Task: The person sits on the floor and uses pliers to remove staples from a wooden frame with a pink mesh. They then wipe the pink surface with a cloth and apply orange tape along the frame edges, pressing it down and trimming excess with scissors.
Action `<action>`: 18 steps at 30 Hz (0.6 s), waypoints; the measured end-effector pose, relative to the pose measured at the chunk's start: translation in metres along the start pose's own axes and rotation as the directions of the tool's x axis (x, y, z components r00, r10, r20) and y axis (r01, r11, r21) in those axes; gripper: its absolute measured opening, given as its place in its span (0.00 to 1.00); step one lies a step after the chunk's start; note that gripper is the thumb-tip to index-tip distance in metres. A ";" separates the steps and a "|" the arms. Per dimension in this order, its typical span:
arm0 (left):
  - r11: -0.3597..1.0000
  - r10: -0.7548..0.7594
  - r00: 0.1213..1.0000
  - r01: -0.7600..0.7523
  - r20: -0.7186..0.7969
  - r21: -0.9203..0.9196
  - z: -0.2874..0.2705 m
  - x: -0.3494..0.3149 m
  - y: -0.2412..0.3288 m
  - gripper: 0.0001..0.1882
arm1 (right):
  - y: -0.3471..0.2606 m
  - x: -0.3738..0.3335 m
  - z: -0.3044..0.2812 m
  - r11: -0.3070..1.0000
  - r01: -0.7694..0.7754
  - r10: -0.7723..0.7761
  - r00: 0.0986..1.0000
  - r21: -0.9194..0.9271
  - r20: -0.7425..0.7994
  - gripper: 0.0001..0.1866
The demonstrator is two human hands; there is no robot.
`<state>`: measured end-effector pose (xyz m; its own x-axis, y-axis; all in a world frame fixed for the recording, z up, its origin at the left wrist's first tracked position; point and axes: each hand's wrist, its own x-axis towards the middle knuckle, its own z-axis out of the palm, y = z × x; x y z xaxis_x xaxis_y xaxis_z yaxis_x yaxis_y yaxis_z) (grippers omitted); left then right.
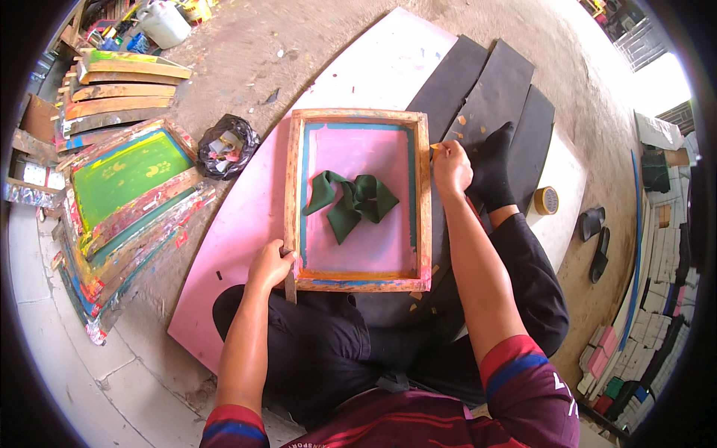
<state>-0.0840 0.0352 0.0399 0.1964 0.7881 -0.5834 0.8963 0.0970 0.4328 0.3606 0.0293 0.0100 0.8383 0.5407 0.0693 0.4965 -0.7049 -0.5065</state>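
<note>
A wooden screen-printing frame (293, 194) with a pink mesh and blue border rests across my lap and on a pink board (246, 216). A crumpled dark green cloth (357, 201) lies on the mesh. My left hand (270, 266) grips the frame's near left corner. My right hand (451, 166) pinches a small brownish scrap at the frame's right rail, near its far corner. My foot in a black sock (493, 168) lies just beyond that hand.
Stacked paint-stained frames, the top one green (123, 175), lie at left. A black bag of scraps (226, 145) sits beside them. Black sheets (497, 93) lie far right, with a roll of tape (546, 200) and sandals (596, 239). A white jug (163, 21) stands at the far left.
</note>
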 end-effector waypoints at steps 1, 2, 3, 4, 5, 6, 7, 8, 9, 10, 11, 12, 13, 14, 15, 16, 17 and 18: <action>1.000 -0.006 1.000 0.006 0.009 -0.014 0.002 0.003 -0.006 0.20 | 0.003 -0.004 -0.008 0.992 -0.060 0.060 0.998 0.108 0.010 0.12; 0.999 -0.009 1.000 0.010 0.017 -0.031 0.003 0.004 -0.010 0.21 | 0.005 -0.008 -0.017 0.970 -0.118 0.115 0.993 0.215 0.025 0.11; 0.996 0.082 0.991 -0.083 -0.106 -0.012 0.004 0.003 -0.006 0.23 | 0.016 -0.007 -0.023 0.916 -0.070 0.075 0.997 0.396 0.003 0.09; 0.985 0.172 0.959 -0.173 -0.225 0.018 0.007 0.001 -0.001 0.25 | 0.027 -0.007 -0.030 0.833 -0.094 0.064 0.995 0.546 0.074 0.09; 0.966 0.258 0.904 -0.253 -0.340 0.059 0.008 -0.003 0.003 0.27 | 0.034 -0.010 -0.038 0.724 -0.126 0.037 0.989 0.678 0.145 0.08; 0.939 0.316 0.876 -0.344 -0.365 -0.011 0.003 -0.007 0.013 0.29 | 0.031 -0.021 -0.048 0.593 -0.172 -0.007 0.976 0.787 0.219 0.08; 0.898 0.371 0.841 -0.432 -0.393 -0.078 -0.001 -0.006 0.026 0.31 | 0.028 -0.035 -0.057 0.513 -0.153 -0.067 0.974 0.844 0.217 0.08; 0.874 0.342 0.881 -0.426 -0.325 -0.234 -0.010 -0.019 0.052 0.32 | 0.025 -0.050 -0.069 0.513 -0.198 -0.092 0.955 0.835 0.283 0.08; 0.819 0.358 0.887 -0.449 -0.293 -0.357 -0.011 -0.027 0.070 0.32 | 0.020 -0.065 -0.079 0.497 -0.205 -0.149 0.937 0.843 0.316 0.08; 0.724 0.463 0.812 -0.577 -0.355 -0.378 -0.003 -0.023 0.075 0.30 | 0.010 -0.083 -0.087 0.476 -0.214 -0.218 0.911 0.853 0.351 0.08; 0.684 0.523 0.768 -0.637 -0.369 -0.355 -0.001 -0.030 0.095 0.28 | 0.005 -0.099 -0.093 0.473 -0.197 -0.272 0.894 0.859 0.355 0.08; 0.680 0.570 0.746 -0.663 -0.344 -0.313 -0.010 -0.051 0.127 0.28 | 0.002 -0.115 -0.100 0.471 -0.179 -0.321 0.877 0.864 0.357 0.08; 0.622 0.648 0.681 -0.732 -0.342 -0.279 -0.009 -0.055 0.138 0.28 | -0.008 -0.132 -0.109 0.480 -0.210 -0.345 0.848 0.852 0.403 0.08; 0.586 0.711 0.609 -0.789 -0.351 -0.183 -0.008 -0.063 0.150 0.28 | -0.016 -0.147 -0.118 0.505 -0.222 -0.372 0.816 0.834 0.443 0.08; 0.578 0.739 0.581 -0.807 -0.341 -0.122 -0.005 -0.070 0.160 0.28 | -0.013 -0.156 -0.116 0.543 -0.204 -0.393 0.795 0.815 0.461 0.08; 0.567 0.766 0.553 -0.822 -0.329 -0.061 -0.004 -0.077 0.167 0.28 | -0.012 -0.163 -0.113 0.579 -0.185 -0.413 0.774 0.794 0.480 0.08; 0.531 0.783 0.508 -0.846 -0.359 -0.041 0.000 -0.079 0.168 0.23 | -0.014 -0.171 -0.117 0.583 -0.217 -0.436 0.730 0.783 0.527 0.08; 0.581 0.757 0.577 -0.809 -0.308 -0.088 0.001 -0.082 0.166 0.21 | -0.015 -0.179 -0.115 0.592 -0.150 -0.483 0.721 0.792 0.497 0.08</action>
<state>0.0488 -0.0140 0.1590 0.6688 0.7152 0.2029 0.3268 -0.5280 0.7839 0.2295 -0.1097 0.1042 0.2526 0.9584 -0.1328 -0.0101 -0.1346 -0.9908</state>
